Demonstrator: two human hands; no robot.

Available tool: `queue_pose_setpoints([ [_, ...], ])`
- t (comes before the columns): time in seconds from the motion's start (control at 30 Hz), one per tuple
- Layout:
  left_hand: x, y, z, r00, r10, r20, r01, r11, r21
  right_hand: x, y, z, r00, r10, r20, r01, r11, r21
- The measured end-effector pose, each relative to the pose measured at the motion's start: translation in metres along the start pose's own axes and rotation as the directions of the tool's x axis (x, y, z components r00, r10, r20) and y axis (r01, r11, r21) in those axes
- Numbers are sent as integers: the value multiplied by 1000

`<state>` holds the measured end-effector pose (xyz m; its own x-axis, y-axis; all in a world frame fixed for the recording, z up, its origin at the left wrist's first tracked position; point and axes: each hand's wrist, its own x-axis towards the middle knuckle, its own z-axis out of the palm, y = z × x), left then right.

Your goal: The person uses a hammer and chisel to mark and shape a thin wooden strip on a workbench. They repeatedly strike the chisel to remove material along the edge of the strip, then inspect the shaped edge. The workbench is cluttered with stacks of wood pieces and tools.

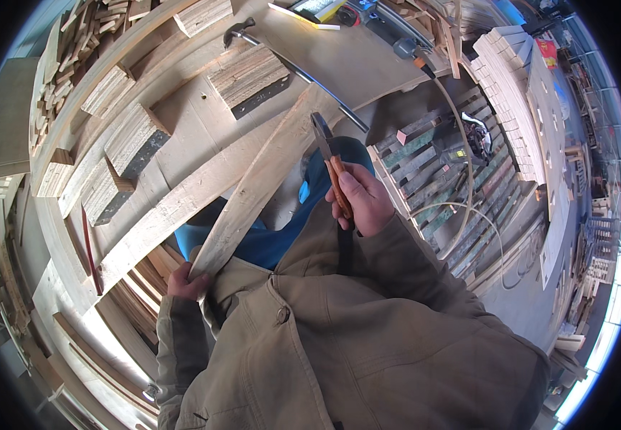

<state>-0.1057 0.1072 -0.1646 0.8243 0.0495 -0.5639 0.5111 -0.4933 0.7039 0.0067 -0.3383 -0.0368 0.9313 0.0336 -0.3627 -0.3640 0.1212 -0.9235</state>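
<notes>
Over a plywood workbench (pixel 181 122), left hand (pixel 187 282) grips a plank (pixel 260 179), right hand (pixel 362 199) a wood-handled tool (pixel 332 165).

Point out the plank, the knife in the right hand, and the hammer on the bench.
plank (pixel 264 183), head view, middle of its flat face.
knife (pixel 322 132), head view, on the dark blade above the wooden handle.
hammer (pixel 237 31), head view, on its dark head.

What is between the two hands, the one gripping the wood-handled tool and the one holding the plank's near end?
In the head view, between the right hand and left hand lie the plank itself, blue trousers and the olive jacket's front.
</notes>
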Motion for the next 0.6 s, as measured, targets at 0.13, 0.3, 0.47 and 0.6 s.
queue_pose_setpoints([
  [0.13, 5, 5, -2, 999, 11, 45, -10, 999, -37, -2, -7, -5, 964, -264, -21, 260, 961, -97],
  [0.3, 4, 8, -1, 999, 15, 47, -13, 999, -39, 7, 9, -4, 997, -72, 5, 72, 990, -118],
  [0.47, 2, 15, -2, 999, -12, 36, 11, 1000, 20, 1, 24, -9, 992, 119, 52, -120, 993, 17],
  [0.6, 1, 24, -1, 998, -11, 58, 16, 997, -75, 1, 25, -14, 997, 66, 40, -66, 998, 1],
])
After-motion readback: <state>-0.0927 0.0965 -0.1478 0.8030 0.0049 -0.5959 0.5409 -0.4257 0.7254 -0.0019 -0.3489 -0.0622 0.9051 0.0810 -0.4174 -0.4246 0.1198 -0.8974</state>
